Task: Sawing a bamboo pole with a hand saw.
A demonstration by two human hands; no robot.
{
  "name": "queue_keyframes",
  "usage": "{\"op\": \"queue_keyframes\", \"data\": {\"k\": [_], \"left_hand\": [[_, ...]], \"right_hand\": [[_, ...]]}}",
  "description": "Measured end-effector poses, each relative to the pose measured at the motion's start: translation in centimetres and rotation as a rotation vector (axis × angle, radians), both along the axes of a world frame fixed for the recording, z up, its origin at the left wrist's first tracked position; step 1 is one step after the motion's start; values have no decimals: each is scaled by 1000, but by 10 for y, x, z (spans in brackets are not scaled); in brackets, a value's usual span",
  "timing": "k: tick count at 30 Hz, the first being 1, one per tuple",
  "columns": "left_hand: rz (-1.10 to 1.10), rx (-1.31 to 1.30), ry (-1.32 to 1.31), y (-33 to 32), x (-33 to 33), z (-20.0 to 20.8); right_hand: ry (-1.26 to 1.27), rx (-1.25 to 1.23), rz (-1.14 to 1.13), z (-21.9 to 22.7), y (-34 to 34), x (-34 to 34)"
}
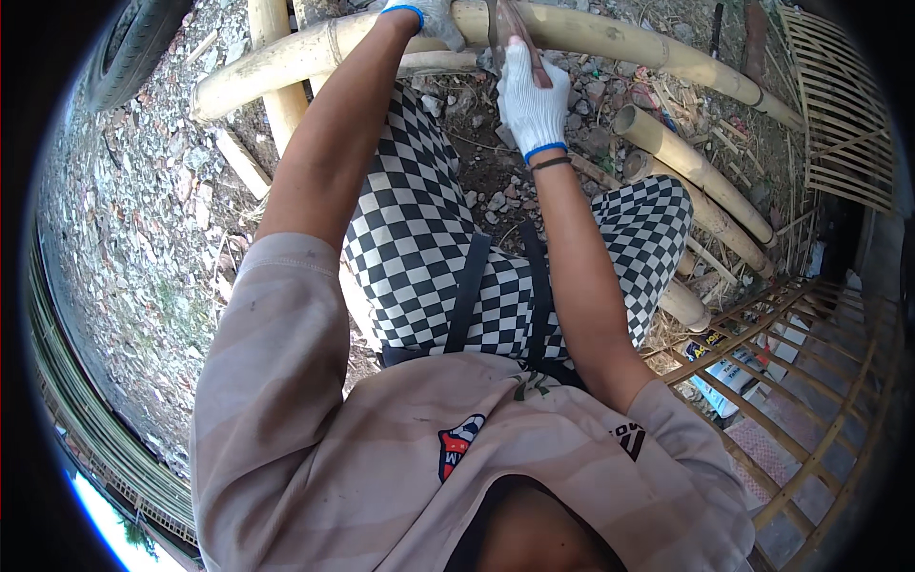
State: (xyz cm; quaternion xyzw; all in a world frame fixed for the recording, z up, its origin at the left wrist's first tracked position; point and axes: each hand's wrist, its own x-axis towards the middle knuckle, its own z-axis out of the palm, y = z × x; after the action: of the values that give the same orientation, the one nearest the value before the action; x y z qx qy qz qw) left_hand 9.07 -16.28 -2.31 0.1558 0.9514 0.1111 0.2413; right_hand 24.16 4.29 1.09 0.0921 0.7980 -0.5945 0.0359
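Note:
A long pale bamboo pole [610,36] lies crosswise at the far side, above other bamboo pieces. My left hand [437,23], in a white knit glove with a blue cuff, is wrapped over this pole; the upper frame edge cuts part of it off. Just to its right, my right hand [534,103], gloved the same way, is closed round the brown handle of a bladed tool [539,71]. Its narrow metal blade stands against the pole. The tool's far end runs out of view, so its exact kind is unclear.
Several cut bamboo lengths [701,172] lie on the right. Slatted bamboo panels [843,105] stand beyond them, with a bamboo rack [796,381] nearer. A tyre [133,48] is at the upper left. Stone chips and rubble [143,238] cover the ground.

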Motion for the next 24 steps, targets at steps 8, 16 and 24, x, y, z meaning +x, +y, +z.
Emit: {"op": "queue_keyframes", "data": {"k": [8, 16, 24], "left_hand": [[96, -197, 388, -2, 32, -19], [103, -109, 458, -8, 28, -34], [94, -51, 327, -22, 7, -23]], "right_hand": [[119, 61, -6, -33, -24, -18], [-22, 61, 22, 6, -36, -45], [395, 88, 8, -87, -34, 26]]}}
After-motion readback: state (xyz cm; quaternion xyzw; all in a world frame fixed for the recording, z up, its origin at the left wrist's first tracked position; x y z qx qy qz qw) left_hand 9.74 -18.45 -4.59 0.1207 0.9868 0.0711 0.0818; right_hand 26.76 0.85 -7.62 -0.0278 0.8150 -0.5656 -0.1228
